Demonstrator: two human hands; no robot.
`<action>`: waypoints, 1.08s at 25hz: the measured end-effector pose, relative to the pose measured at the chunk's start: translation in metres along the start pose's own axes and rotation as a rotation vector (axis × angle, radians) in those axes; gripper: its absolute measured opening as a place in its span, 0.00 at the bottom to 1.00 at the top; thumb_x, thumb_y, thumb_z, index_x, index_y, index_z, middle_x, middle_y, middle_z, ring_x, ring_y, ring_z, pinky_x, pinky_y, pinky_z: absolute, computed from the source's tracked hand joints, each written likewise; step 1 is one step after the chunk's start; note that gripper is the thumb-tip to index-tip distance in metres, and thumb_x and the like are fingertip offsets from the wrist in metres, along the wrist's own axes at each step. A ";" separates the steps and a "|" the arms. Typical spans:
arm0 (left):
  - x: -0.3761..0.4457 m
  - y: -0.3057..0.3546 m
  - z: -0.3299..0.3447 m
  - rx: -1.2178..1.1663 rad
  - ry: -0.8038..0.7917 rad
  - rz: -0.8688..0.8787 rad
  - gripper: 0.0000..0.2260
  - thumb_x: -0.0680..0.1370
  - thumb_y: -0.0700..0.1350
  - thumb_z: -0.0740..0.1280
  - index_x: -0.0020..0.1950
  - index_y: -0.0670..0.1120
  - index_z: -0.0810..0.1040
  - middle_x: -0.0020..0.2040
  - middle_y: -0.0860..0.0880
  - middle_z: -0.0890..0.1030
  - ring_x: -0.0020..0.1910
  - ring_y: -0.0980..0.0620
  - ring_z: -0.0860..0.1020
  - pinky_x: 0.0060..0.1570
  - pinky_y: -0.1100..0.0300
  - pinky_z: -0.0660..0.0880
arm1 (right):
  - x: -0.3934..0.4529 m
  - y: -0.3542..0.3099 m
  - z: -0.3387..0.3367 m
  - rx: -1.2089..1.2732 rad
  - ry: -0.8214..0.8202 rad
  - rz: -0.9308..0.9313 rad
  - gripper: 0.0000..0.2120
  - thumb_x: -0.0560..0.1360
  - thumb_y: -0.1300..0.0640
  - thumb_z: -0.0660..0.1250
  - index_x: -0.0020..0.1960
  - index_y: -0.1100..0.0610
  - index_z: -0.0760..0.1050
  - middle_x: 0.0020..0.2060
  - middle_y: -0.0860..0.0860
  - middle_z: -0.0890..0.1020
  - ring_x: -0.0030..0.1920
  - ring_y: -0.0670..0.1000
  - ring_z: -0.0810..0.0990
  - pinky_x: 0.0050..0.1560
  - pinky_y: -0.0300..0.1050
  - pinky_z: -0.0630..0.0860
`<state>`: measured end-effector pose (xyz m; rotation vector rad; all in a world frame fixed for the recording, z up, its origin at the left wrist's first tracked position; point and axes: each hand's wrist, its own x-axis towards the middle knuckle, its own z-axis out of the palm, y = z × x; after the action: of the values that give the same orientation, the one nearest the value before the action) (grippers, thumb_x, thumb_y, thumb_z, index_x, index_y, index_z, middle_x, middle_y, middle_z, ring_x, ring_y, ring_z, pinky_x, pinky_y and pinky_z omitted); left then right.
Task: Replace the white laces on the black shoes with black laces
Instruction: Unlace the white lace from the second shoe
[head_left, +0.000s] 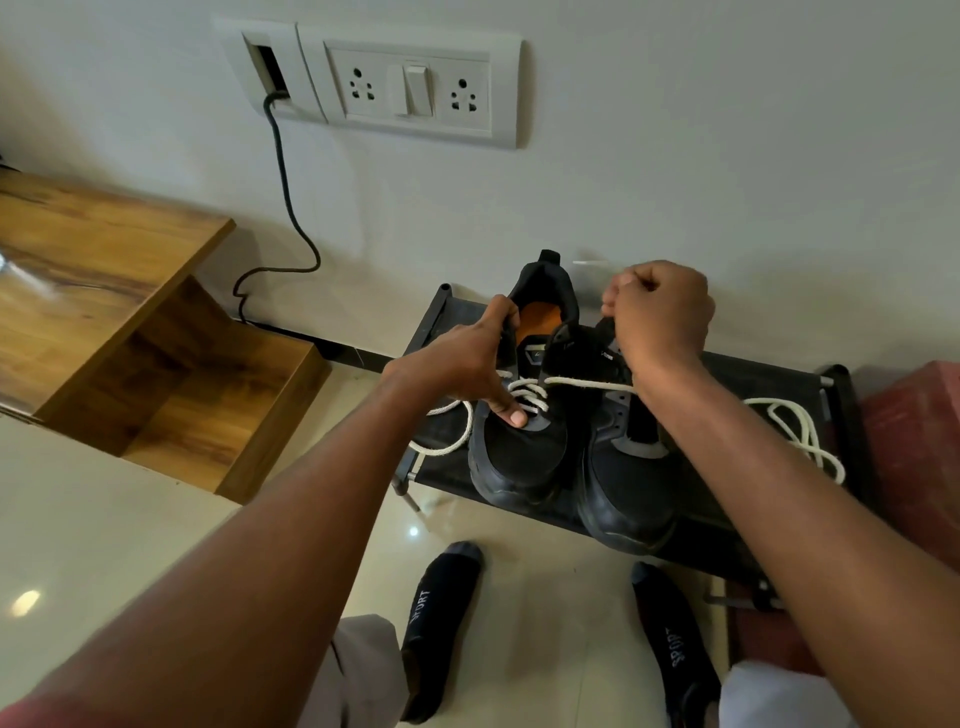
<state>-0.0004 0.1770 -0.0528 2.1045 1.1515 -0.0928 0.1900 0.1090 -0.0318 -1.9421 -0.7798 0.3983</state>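
Two black shoes stand side by side on a low black rack. The left shoe still carries a white lace in its lower eyelets; its orange insole shows. My left hand grips this shoe's collar, thumb pressing beside the lace. My right hand is a closed fist above the right shoe, pulling the white lace taut; the lace tip pokes out near the wall. A loose white lace lies coiled on the rack to the right. No black laces are visible.
A wooden stepped cabinet stands at the left. A wall socket panel has a black cable hanging to the floor. A red cushion sits at the right. My socked feet rest on the glossy tile floor.
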 end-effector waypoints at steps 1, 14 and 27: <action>0.002 0.002 -0.001 0.039 -0.012 0.003 0.49 0.61 0.52 0.87 0.70 0.58 0.58 0.53 0.48 0.77 0.51 0.46 0.77 0.48 0.47 0.76 | -0.002 0.000 -0.004 -0.019 -0.030 -0.048 0.11 0.78 0.57 0.65 0.40 0.49 0.82 0.38 0.48 0.86 0.41 0.53 0.86 0.48 0.56 0.85; 0.001 0.030 -0.005 0.231 -0.004 0.083 0.04 0.80 0.47 0.72 0.51 0.54 0.86 0.46 0.52 0.86 0.46 0.51 0.85 0.49 0.56 0.80 | -0.043 0.011 -0.070 -0.553 -0.622 -0.621 0.17 0.76 0.42 0.75 0.61 0.48 0.83 0.52 0.44 0.84 0.52 0.46 0.82 0.54 0.47 0.78; -0.005 0.033 0.007 -0.217 0.065 -0.095 0.05 0.73 0.43 0.80 0.44 0.43 0.87 0.32 0.52 0.82 0.34 0.56 0.78 0.29 0.69 0.72 | -0.053 0.035 -0.016 -0.856 -0.618 -0.647 0.65 0.59 0.24 0.76 0.84 0.49 0.50 0.84 0.50 0.48 0.84 0.55 0.46 0.76 0.75 0.48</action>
<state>0.0235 0.1576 -0.0369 1.8740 1.2416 0.0547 0.1718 0.0513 -0.0578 -2.1544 -2.1824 0.2742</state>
